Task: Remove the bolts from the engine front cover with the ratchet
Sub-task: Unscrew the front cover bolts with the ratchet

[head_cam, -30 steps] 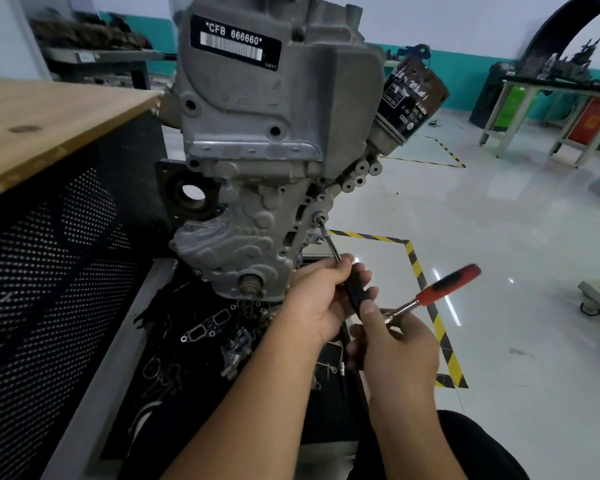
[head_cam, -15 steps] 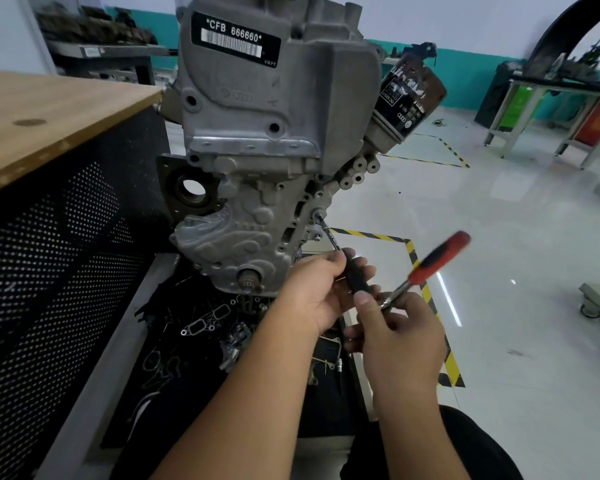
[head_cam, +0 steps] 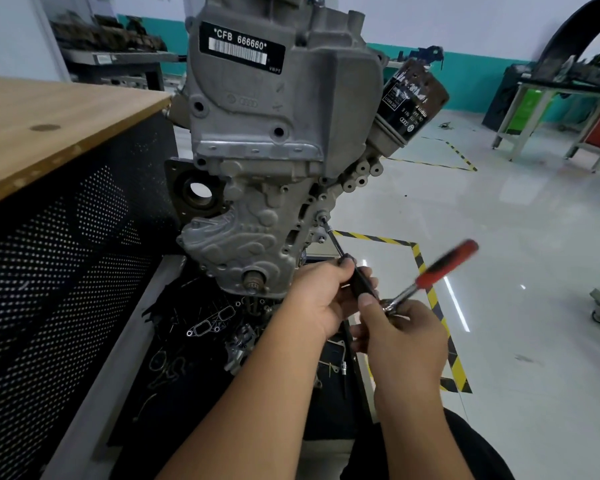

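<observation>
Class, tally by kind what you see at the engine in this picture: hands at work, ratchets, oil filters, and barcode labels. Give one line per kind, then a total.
Hands: 2, the left hand and the right hand
Ratchets: 1, the ratchet with a red grip
Oil filters: 1, the oil filter
Barcode labels: 1, the barcode label
Total: 5

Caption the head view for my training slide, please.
Left hand steadies the extension on a front-cover bolt; right hand holds the ratchet.
</observation>
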Demonstrator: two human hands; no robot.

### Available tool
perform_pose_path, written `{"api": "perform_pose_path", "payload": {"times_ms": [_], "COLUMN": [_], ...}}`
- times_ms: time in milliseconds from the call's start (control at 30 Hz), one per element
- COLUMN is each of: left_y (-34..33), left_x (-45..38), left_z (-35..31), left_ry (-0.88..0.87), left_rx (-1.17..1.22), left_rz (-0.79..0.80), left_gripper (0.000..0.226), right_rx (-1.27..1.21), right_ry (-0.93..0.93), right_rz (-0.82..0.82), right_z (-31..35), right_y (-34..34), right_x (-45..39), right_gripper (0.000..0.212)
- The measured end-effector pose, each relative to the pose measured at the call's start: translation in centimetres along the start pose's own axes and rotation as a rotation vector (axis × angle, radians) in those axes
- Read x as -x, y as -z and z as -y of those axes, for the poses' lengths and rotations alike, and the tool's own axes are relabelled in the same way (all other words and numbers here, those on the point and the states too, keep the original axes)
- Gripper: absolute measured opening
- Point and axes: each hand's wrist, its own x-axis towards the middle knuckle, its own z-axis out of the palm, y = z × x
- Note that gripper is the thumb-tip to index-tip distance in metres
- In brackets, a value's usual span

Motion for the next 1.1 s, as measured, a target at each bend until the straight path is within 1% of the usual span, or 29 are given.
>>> {"api": "perform_pose_path", "payload": {"times_ms": [67, 133, 200, 233, 300, 333, 367, 400, 467, 533, 633, 667, 733, 767, 800, 900, 967, 1100], "left_y": [-0.3, -0.4, -0.2, -0.1, 0.2, 0.2, 0.2, 0.0, -0.2, -0.2, -0.3, -0.3, -0.2, -0.2, -0.2, 0.0, -0.1, -0.3], "left_x": [-0.1, -0.1, -0.1, 0.1, 0.1, 0.0, -0.1, -0.1, -0.4, -0.4, -0.3, -0.6, -1.3, -1.7, -2.1, -3.9, -5.2, -6.6], "left_z": [0.2, 0.2, 0.1, 0.0, -0.3, -0.3, -0.3, -0.2, 0.0, 0.1, 0.0, -0.3, -1.2, -2.0, -2.8, -4.9, -5.6, -5.5], "left_ry": [-0.016, -0.007, 0.027, 0.045, 0.034, 0.011, -0.008, -0.018, -0.030, -0.026, 0.013, 0.001, -0.038, -0.052, -0.065, -0.122, -0.146, -0.177], "left_rx": [0.016, 0.056, 0.024, 0.024, 0.049, 0.060, 0.062, 0.070, 0.097, 0.097, 0.098, 0.110, 0.125, 0.105, 0.072, 0.032, 0.024, 0.045], "left_rz": [-0.014, -0.020, -0.026, -0.015, 0.005, -0.002, -0.016, -0.030, -0.049, -0.062, -0.048, -0.048, -0.062, -0.069, -0.081, -0.132, -0.168, -0.223], "left_gripper": [0.010, 0.012, 0.021, 0.021, 0.015, 0.013, 0.014, 0.016, 0.019, 0.020, 0.022, 0.021, 0.022, 0.024, 0.024, 0.021, 0.016, 0.013], "right_rx": [0.157, 0.142, 0.021, -0.061, -0.234, -0.259, -0.237, -0.179, -0.032, 0.077, 0.119, 0.107, -0.089, -0.206, -0.253, -0.125, -0.184, -0.327], "right_ry": [0.134, 0.127, 0.018, -0.061, -0.232, -0.279, -0.278, -0.237, -0.103, -0.027, -0.015, -0.040, -0.171, -0.245, -0.288, -0.238, -0.250, -0.376], "right_rz": [-0.049, -0.048, -0.009, 0.009, 0.046, 0.052, 0.060, 0.062, 0.046, 0.022, 0.023, 0.049, 0.110, 0.135, 0.148, 0.151, 0.168, 0.180], "right_z": [-0.3, -0.5, -0.4, -0.2, 0.2, 0.4, 0.4, 0.2, -0.1, -0.2, 0.1, 0.2, 0.5, 0.8, 1.1, 1.2, 1.1, 1.4], "right_y": [-0.2, -0.4, -0.6, -0.7, -0.6, -0.5, -0.5, -0.6, -0.6, -0.8, -0.9, -1.0, -1.2, -1.1, -1.1, -1.1, -1.4, -2.1], "right_x": [0.2, 0.4, 0.7, 0.6, 0.5, 0.5, 0.6, 0.6, 0.9, 1.0, 1.4, 1.5, 1.8, 1.9, 1.9, 2.1, 2.4, 2.9], "right_gripper": [0.024, 0.024, 0.024, 0.031, 0.045, 0.045, 0.041, 0.033, 0.019, 0.019, 0.021, 0.026, 0.037, 0.038, 0.035, 0.028, 0.024, 0.019]}}
